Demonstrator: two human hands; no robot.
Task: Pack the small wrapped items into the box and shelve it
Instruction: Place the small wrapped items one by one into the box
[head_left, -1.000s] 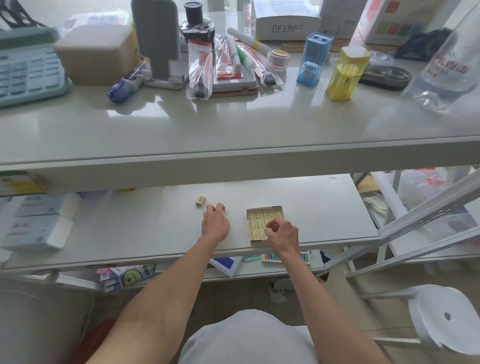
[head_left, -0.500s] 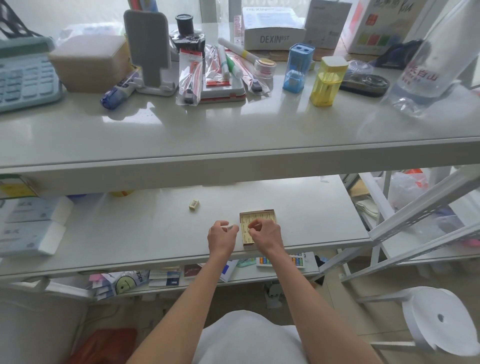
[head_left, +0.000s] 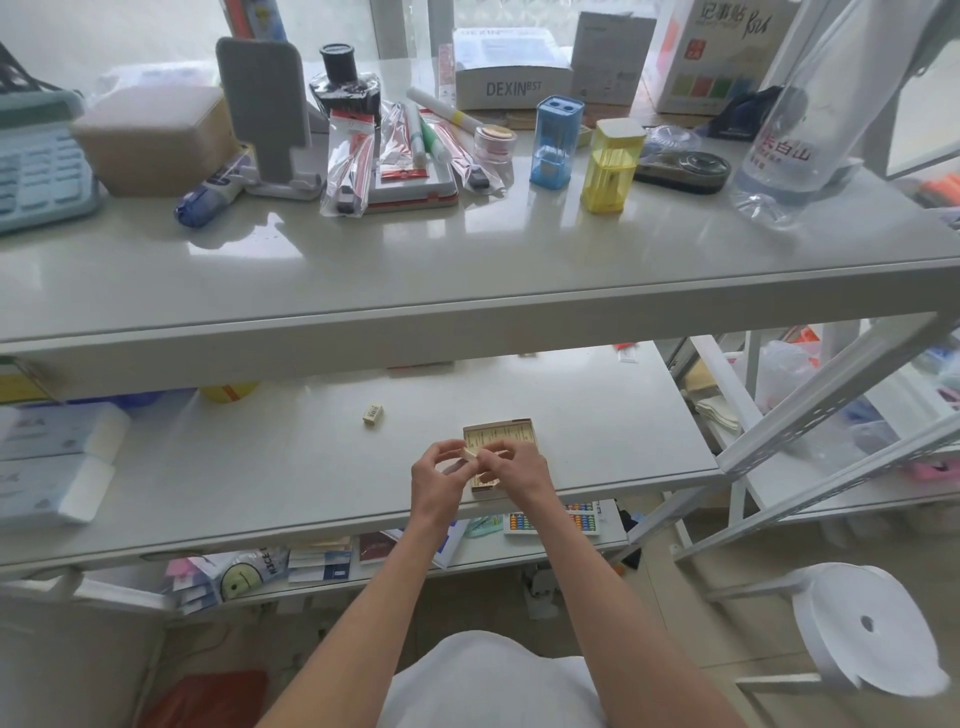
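A small open cardboard box (head_left: 506, 434) packed with pale wrapped items lies on the middle shelf (head_left: 260, 467) near its front edge. My left hand (head_left: 439, 480) and my right hand (head_left: 519, 470) meet over the box's near left corner. Both pinch one small wrapped item (head_left: 470, 453) between their fingertips, just above the box. A second wrapped item (head_left: 373, 414) lies loose on the shelf, up and to the left of my hands.
The top shelf (head_left: 467, 260) overhangs the work area and carries stationery, a blue sharpener (head_left: 556, 140), a yellow sharpener (head_left: 613, 166) and a water bottle (head_left: 784, 140). White boxes (head_left: 57, 462) fill the middle shelf's left end. A white stool (head_left: 867, 634) stands at the lower right.
My left hand picked a wrapped item off the shelf and carried it right to the box. My right hand came up to meet it, and both now pinch the item.
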